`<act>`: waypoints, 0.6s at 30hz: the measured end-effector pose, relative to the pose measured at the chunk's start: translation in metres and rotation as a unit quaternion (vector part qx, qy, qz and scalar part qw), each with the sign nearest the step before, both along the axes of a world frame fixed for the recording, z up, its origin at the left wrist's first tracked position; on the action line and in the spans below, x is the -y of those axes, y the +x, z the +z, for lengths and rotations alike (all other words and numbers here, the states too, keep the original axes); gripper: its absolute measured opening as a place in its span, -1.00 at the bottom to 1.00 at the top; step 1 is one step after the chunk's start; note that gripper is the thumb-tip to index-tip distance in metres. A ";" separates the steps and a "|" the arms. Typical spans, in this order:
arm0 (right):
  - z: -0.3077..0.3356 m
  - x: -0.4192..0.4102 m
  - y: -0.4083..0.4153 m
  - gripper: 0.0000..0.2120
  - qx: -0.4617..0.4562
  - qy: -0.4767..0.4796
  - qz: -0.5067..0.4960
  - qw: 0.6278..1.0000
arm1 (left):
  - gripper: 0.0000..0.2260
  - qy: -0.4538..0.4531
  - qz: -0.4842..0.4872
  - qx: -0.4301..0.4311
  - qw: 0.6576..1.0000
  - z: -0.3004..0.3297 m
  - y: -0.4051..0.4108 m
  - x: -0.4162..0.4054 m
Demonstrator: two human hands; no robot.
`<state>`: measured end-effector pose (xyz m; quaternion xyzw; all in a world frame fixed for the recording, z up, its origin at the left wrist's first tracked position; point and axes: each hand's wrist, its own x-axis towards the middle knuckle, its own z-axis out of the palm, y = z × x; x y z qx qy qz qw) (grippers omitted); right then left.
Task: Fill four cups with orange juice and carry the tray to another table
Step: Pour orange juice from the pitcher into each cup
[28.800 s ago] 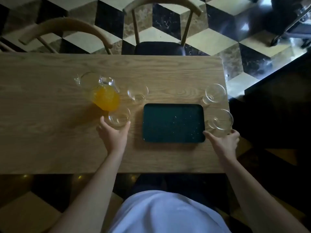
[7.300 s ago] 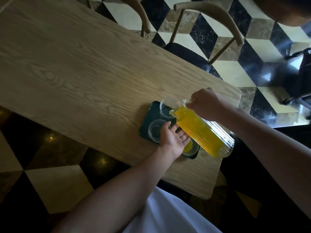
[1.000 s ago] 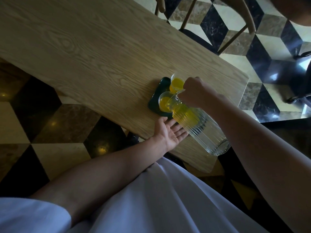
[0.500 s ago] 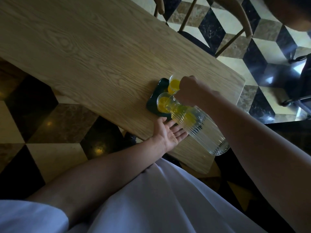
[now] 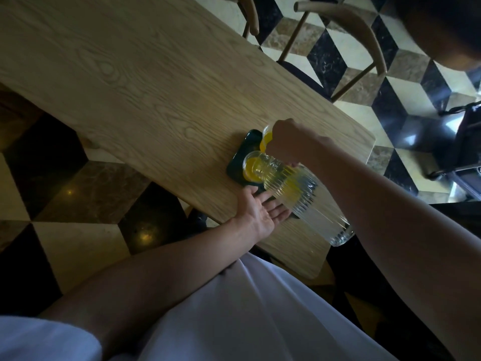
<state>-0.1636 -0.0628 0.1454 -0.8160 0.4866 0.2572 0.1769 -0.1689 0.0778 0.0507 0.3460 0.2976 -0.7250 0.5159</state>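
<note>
A dark green tray (image 5: 246, 145) lies near the wooden table's (image 5: 135, 82) right end. My right hand (image 5: 289, 142) grips the neck of a ribbed glass pitcher (image 5: 299, 196), tipped steeply with its spout over a near-left glass cup (image 5: 248, 169) that holds orange juice. Little juice is left in the pitcher. Another cup (image 5: 266, 138) with juice stands just behind, partly hidden by my right hand. My left hand (image 5: 260, 212) rests flat, fingers apart, on the tray's near edge under the pitcher. The other cups are hidden behind the pitcher and arm.
Two wooden chairs (image 5: 338, 48) stand at the table's far side on a black, cream and brown cube-patterned floor. A dark wheeled chair base (image 5: 458, 142) is at the right. The table's near edge runs just in front of my white clothing.
The pitcher has tipped further and emptied more into the near-left cup. My left hand stays flat at the tray's near edge. The view has shifted slightly.
</note>
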 end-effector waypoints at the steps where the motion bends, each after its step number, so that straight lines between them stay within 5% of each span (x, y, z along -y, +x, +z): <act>1: 0.000 0.000 0.002 -0.82 -0.007 -0.002 0.006 1.000 | -0.45 -0.003 0.000 -0.001 1.000 0.000 0.000 0.000; 18: 0.003 -0.002 0.019 -0.80 -0.047 -0.015 0.048 0.998 | -0.47 0.003 0.015 -0.017 1.000 0.001 0.003 0.002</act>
